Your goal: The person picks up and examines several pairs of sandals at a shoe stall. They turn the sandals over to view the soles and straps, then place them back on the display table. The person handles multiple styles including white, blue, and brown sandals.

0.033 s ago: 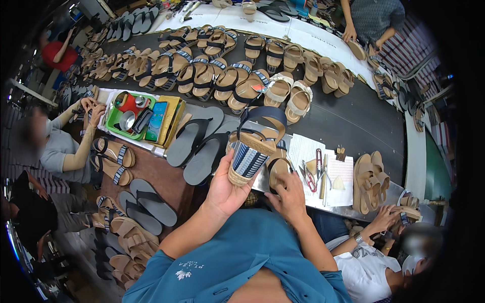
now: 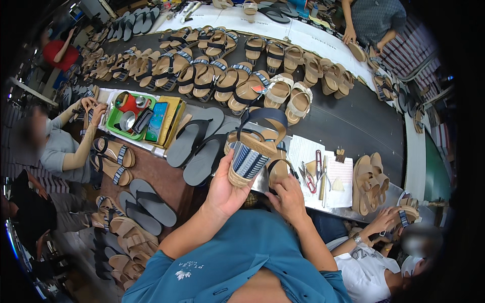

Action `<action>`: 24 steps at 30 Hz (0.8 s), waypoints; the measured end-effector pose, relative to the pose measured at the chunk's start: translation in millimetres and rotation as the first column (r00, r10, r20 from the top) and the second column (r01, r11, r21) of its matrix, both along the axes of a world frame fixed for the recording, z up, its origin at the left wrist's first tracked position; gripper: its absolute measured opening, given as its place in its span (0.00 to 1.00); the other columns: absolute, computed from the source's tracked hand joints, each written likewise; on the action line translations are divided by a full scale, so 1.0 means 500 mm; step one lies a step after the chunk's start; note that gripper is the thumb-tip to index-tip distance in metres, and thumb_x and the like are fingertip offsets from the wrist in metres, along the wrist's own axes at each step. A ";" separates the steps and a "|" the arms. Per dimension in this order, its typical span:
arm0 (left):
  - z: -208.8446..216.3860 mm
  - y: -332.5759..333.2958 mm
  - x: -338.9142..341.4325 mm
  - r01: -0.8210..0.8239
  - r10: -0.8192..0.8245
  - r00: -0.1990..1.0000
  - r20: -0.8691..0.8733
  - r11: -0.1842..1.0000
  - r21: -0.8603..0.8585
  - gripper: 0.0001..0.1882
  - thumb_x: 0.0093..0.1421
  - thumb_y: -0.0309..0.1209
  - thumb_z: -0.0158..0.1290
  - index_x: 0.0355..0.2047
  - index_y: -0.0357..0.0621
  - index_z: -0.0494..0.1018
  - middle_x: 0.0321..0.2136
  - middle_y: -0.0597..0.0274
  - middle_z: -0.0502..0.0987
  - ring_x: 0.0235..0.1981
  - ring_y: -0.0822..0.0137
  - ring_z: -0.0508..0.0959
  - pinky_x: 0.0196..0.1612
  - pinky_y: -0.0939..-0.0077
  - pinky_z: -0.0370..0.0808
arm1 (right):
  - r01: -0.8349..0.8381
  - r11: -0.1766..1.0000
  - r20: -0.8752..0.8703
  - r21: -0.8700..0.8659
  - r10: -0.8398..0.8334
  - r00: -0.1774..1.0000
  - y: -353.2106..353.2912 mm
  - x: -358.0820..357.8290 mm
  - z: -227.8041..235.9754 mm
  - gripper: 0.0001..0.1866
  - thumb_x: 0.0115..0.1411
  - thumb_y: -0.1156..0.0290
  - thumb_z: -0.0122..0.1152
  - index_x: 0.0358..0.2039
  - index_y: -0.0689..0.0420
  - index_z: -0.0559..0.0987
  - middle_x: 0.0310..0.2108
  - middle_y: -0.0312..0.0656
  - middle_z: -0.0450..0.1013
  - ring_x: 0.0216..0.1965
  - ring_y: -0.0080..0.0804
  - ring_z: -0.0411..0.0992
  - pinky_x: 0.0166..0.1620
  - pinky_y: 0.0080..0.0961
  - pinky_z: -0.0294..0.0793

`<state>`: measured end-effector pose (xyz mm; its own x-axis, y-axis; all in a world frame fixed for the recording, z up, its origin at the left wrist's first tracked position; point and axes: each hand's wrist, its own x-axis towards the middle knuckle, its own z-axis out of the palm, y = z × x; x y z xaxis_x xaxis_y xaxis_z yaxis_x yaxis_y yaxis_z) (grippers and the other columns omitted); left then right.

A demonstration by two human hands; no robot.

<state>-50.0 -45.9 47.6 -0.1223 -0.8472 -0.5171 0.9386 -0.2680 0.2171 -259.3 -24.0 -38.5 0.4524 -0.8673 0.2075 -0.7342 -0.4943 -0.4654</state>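
My left hand [image 2: 225,191] is wrapped round the heel of a wedge sandal [image 2: 246,162], raised over the table's near edge. Blue, navy and white woven fabric covers its heel, and a dark navy strap arches above. Close by on the right, a second sandal [image 2: 277,170] with a tan insole and dark straps lies at the edge. My right hand [image 2: 288,198] is at its near end with bent fingers; whether they grip it is hard to see. Grey flip-flops [image 2: 194,146] with black straps lie left of my left hand.
Rows of sandals [image 2: 202,76] cover the dark conveyor belt [image 2: 364,121] ahead. Snips [image 2: 318,164] and other hand tools lie on papers at right, near tan sandals [image 2: 366,189]. A green tray [image 2: 112,123] stands at left. Co-workers sit on both sides.
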 end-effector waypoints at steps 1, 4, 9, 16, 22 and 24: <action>0.001 0.000 -0.003 0.000 0.001 1.000 0.024 0.998 -0.056 0.22 0.72 0.38 0.38 0.60 0.37 0.62 0.58 0.51 0.68 0.58 0.56 0.70 0.60 0.63 0.72 | -0.042 0.997 0.014 0.058 0.041 0.999 -0.009 0.001 -0.003 0.16 0.45 0.68 0.74 0.32 0.58 0.77 0.39 0.51 0.73 0.43 0.51 0.71 0.53 0.44 0.69; 0.017 0.007 -0.019 -0.025 0.079 0.969 0.235 0.974 -0.226 0.27 0.72 0.31 0.40 0.67 0.45 0.47 0.55 0.57 0.69 0.54 0.66 0.73 0.57 0.65 0.72 | -0.062 0.997 0.100 0.054 0.057 0.993 -0.029 -0.004 0.010 0.11 0.49 0.71 0.69 0.30 0.58 0.77 0.26 0.47 0.72 0.30 0.48 0.71 0.42 0.40 0.71; 0.044 0.012 -0.032 -0.026 0.338 0.736 0.587 0.880 -0.474 0.44 0.67 0.22 0.46 0.70 0.45 0.27 0.58 0.51 0.63 0.57 0.67 0.68 0.59 0.72 0.67 | 0.137 0.956 0.451 0.261 -0.246 0.858 -0.098 -0.024 0.071 0.14 0.53 0.74 0.67 0.41 0.60 0.77 0.22 0.39 0.70 0.26 0.27 0.68 0.26 0.26 0.66; 0.079 0.009 -0.042 0.046 0.405 0.674 0.618 0.812 -0.582 0.44 0.67 0.23 0.47 0.70 0.42 0.27 0.62 0.50 0.57 0.59 0.67 0.65 0.60 0.74 0.65 | -0.070 0.959 0.670 0.273 -0.138 0.729 -0.144 -0.052 0.236 0.22 0.53 0.76 0.69 0.49 0.63 0.76 0.26 0.30 0.72 0.25 0.13 0.64 0.28 0.12 0.62; 0.089 -0.015 -0.057 0.017 0.202 0.873 0.444 0.897 -0.442 0.34 0.69 0.27 0.45 0.69 0.44 0.40 0.57 0.55 0.65 0.56 0.67 0.70 0.58 0.70 0.70 | -0.112 0.917 0.732 0.384 -0.228 0.642 -0.158 -0.061 0.316 0.10 0.53 0.71 0.70 0.30 0.61 0.77 0.23 0.30 0.72 0.25 0.12 0.65 0.27 0.13 0.61; 0.069 -0.032 -0.056 0.159 -0.030 0.907 0.420 0.948 -0.275 0.23 0.72 0.36 0.38 0.64 0.42 0.56 0.57 0.56 0.69 0.57 0.63 0.72 0.60 0.66 0.70 | -0.087 0.926 0.658 0.367 -0.192 0.729 -0.179 -0.039 0.364 0.11 0.54 0.69 0.71 0.26 0.60 0.77 0.18 0.28 0.69 0.21 0.11 0.63 0.24 0.14 0.59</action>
<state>-77.9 -61.8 82.0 -0.0436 -0.9630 -0.2658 0.7242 -0.2137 0.6557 -278.6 -113.7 143.6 0.2645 -0.9574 0.1157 -0.1756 -0.1657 -0.9704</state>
